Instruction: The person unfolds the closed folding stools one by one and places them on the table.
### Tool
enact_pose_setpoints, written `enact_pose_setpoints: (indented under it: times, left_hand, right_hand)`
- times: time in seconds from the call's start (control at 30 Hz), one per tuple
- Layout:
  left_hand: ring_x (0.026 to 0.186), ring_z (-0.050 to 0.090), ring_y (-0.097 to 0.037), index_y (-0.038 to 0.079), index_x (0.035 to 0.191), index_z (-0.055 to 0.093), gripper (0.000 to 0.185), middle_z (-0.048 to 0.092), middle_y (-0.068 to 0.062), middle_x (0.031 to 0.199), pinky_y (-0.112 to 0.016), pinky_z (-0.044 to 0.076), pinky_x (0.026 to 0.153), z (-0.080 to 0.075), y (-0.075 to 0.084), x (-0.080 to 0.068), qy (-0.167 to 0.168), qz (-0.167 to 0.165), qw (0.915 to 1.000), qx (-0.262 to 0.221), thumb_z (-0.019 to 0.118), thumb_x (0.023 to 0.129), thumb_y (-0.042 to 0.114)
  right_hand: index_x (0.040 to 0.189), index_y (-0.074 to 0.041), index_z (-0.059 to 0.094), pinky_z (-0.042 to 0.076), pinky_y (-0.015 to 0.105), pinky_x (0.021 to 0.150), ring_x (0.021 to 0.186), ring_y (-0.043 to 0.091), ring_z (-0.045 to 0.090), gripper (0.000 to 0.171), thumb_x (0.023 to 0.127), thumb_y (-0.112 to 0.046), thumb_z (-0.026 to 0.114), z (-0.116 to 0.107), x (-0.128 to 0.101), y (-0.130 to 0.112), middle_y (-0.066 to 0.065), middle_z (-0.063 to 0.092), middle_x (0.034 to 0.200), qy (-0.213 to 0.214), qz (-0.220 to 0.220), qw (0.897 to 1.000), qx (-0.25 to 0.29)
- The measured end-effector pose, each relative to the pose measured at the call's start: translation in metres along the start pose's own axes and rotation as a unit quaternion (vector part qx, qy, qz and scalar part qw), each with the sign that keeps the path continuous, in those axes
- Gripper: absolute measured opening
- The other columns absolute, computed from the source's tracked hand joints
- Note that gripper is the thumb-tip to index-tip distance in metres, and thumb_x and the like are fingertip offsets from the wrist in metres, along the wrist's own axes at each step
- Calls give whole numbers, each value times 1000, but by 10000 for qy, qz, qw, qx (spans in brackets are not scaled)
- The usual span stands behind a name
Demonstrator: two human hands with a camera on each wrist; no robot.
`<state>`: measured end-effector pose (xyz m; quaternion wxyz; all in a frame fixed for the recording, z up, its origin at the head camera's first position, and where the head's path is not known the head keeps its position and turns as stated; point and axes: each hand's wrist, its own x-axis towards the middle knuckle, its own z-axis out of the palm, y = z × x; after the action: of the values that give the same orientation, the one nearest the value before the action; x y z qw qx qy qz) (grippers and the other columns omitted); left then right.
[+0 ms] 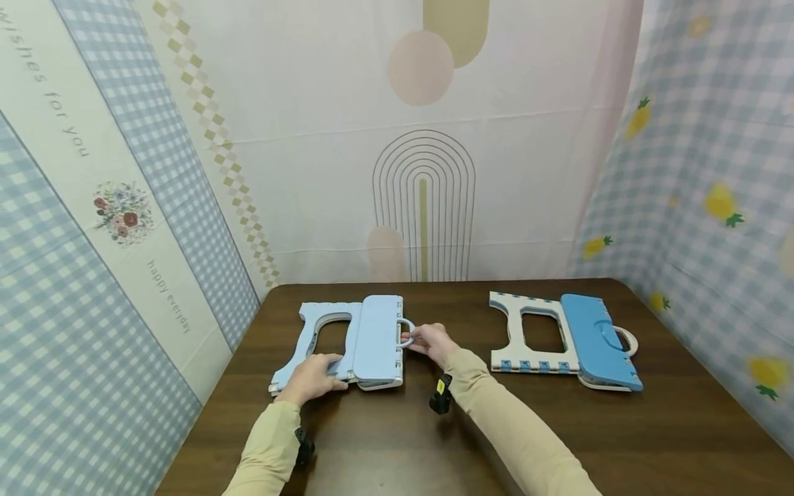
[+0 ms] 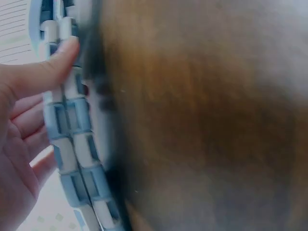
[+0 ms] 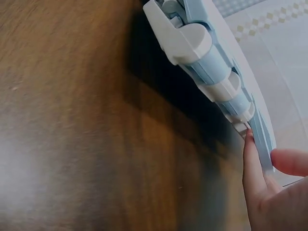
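The pale stool (image 1: 380, 337) is lying folded on the table (image 1: 372, 441) just ahead of the person, its long axis running left to right, legs leftward and handle (image 1: 409, 324) at the right end. The left hand (image 1: 312, 377) is gripping the near edge by the legs, while the right hand (image 1: 433, 342), the nearer one to the handle, is pinching it; the blue stool (image 1: 592, 341) is lying well apart, farther right.
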<state>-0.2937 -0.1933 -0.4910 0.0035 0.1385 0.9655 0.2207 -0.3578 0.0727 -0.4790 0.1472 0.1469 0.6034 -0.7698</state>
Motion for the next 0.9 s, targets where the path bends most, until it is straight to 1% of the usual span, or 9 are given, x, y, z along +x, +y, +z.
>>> enact_pose_setpoints:
  times: [0.07, 0.2, 0.37, 0.5, 0.57, 0.63, 0.73, 0.83, 0.9]
  left_hand:
    - [109, 65, -34, 8, 124, 65, 59, 69, -14, 120, -50, 52, 90, 2, 0, 0, 105, 45, 9999, 13, 84, 74, 31]
    - [109, 65, -34, 8, 124, 65, 59, 69, -13, 120, -49, 52, 90, 4, 2, -1, 265, 122, 9996, -12, 84, 73, 32]
    - [111, 64, -34, 6, 125, 64, 62, 68, -14, 122, -49, 51, 92, 1, 5, -4, 220, 115, 9996, -155, 84, 73, 32]
    - [108, 64, -34, 6, 124, 63, 62, 68, -14, 120, -49, 51, 90, 1, 9, -6, 204, 122, 9996, -133, 85, 72, 30]
    - [104, 65, -32, 6, 122, 64, 60, 69, -13, 117, -47, 52, 88, 2, 10, -6, 245, 158, 9995, -103, 85, 72, 30]
    - [97, 66, -28, 7, 119, 65, 56, 71, -11, 112, -45, 52, 84, 3, 12, -6, 289, 199, 9993, -93, 85, 72, 29]
    - [87, 64, -22, 8, 114, 66, 52, 71, -7, 104, -41, 51, 78, 3, 14, -5, 371, 254, 9990, -55, 85, 71, 29]
    - [77, 59, -17, 9, 111, 66, 49, 70, -4, 92, -38, 48, 72, 1, 18, -5, 446, 345, 9984, -51, 86, 70, 29]
    - [71, 54, -15, 10, 108, 66, 48, 66, 0, 83, -35, 45, 66, -2, 20, -3, 519, 440, 9977, -7, 86, 69, 29]
  right_hand:
    - [131, 20, 44, 52, 41, 97, 119, 39, 58, 42, 90, 10, 49, 0, 0, -3, 34, 57, 125, 89, -47, 9999, 47]
    - [128, 20, 47, 55, 39, 92, 111, 36, 65, 41, 88, 11, 50, 0, -2, -10, 34, 61, 120, 192, -169, 9997, 18]
    - [127, 18, 49, 59, 32, 82, 104, 32, 69, 41, 87, 11, 51, 3, -7, -12, 31, 65, 116, 364, -325, 9987, -162]
    - [123, 18, 52, 60, 26, 72, 83, 23, 74, 38, 86, 12, 52, 4, -9, -12, 29, 70, 106, 497, -601, 9962, -383]
    - [122, 19, 53, 60, 25, 70, 73, 17, 72, 37, 86, 12, 52, 4, -10, -13, 28, 71, 99, 508, -754, 9950, -414]
    - [121, 19, 54, 60, 26, 71, 68, 13, 70, 36, 86, 12, 51, 4, -11, -15, 25, 72, 94, 510, -882, 9936, -483]
    - [123, 19, 53, 59, 30, 77, 70, 14, 70, 36, 87, 11, 52, 4, -14, -20, 25, 72, 94, 474, -1044, 9912, -660]
    - [125, 17, 53, 58, 33, 83, 81, 20, 73, 36, 89, 8, 54, 4, -20, -29, 28, 71, 101, 480, -1126, 9888, -851]
    - [125, 15, 53, 58, 34, 85, 86, 22, 73, 36, 90, 6, 55, 5, -24, -36, 28, 70, 104, 465, -1208, 9872, -934]
